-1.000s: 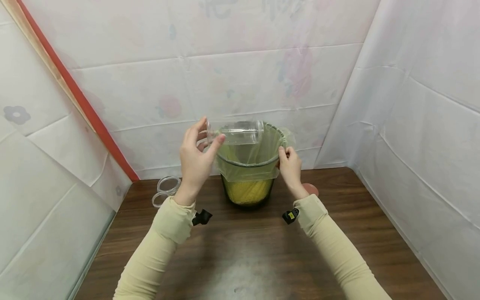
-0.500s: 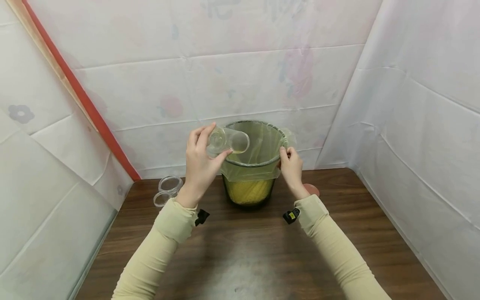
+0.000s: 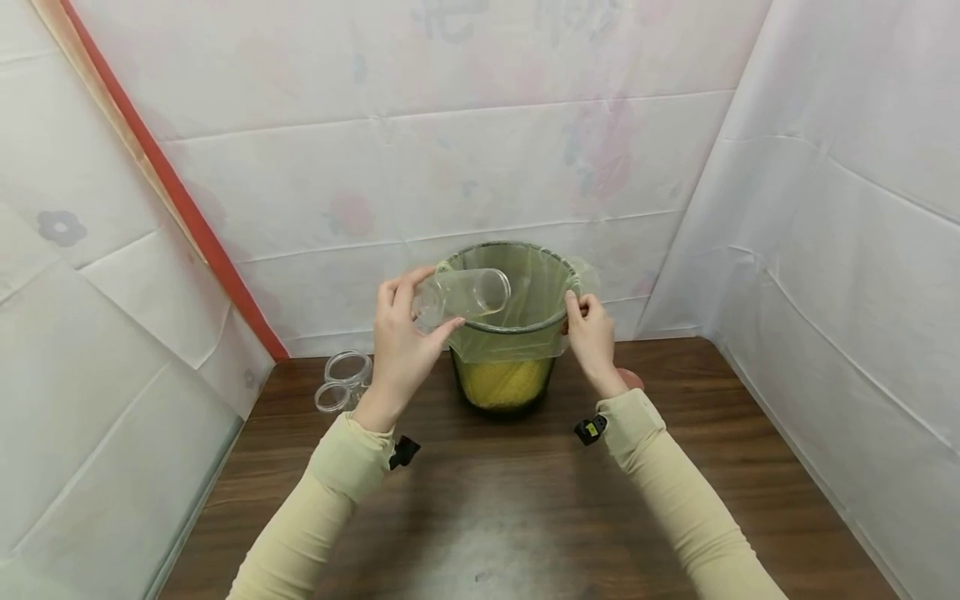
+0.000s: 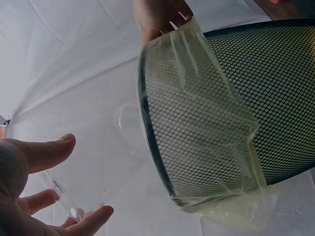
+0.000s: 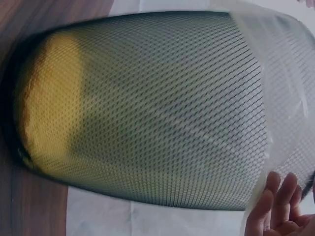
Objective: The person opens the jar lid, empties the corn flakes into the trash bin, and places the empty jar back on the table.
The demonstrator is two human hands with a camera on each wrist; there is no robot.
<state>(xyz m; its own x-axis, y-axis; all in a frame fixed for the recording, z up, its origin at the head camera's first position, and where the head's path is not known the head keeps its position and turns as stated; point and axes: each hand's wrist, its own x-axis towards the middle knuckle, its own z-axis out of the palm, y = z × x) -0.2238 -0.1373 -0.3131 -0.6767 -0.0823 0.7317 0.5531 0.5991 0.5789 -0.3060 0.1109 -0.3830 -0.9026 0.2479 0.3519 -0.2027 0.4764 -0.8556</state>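
My left hand (image 3: 405, 346) holds a clear cylindrical jar (image 3: 468, 293) on its side, thumb below and fingers above, with its mouth over the opening of a black mesh wastebasket (image 3: 504, 385). A little yellowish matter shows low inside the jar's mouth. A thin translucent yellow-green bag (image 3: 498, 346) lines the basket and folds down over its rim. My right hand (image 3: 591, 333) grips the basket's right rim through the bag. In the left wrist view the jar's far end (image 4: 129, 129) is faint, and small specks lie inside it. Curled right fingers (image 5: 283, 201) show by the bag's edge.
Several clear round containers (image 3: 348, 367) stand at the table's back left. Behind my right wrist lies a pinkish round thing (image 3: 630, 379), partly hidden. The dark wood table (image 3: 480, 508) meets white sheeting (image 3: 405, 175) at the back and sides.
The jar has turned from level, pointing right, to mouth toward me and lower, nearer the basket's rim. My left hand has lowered slightly. My right hand keeps its grip on the rim.
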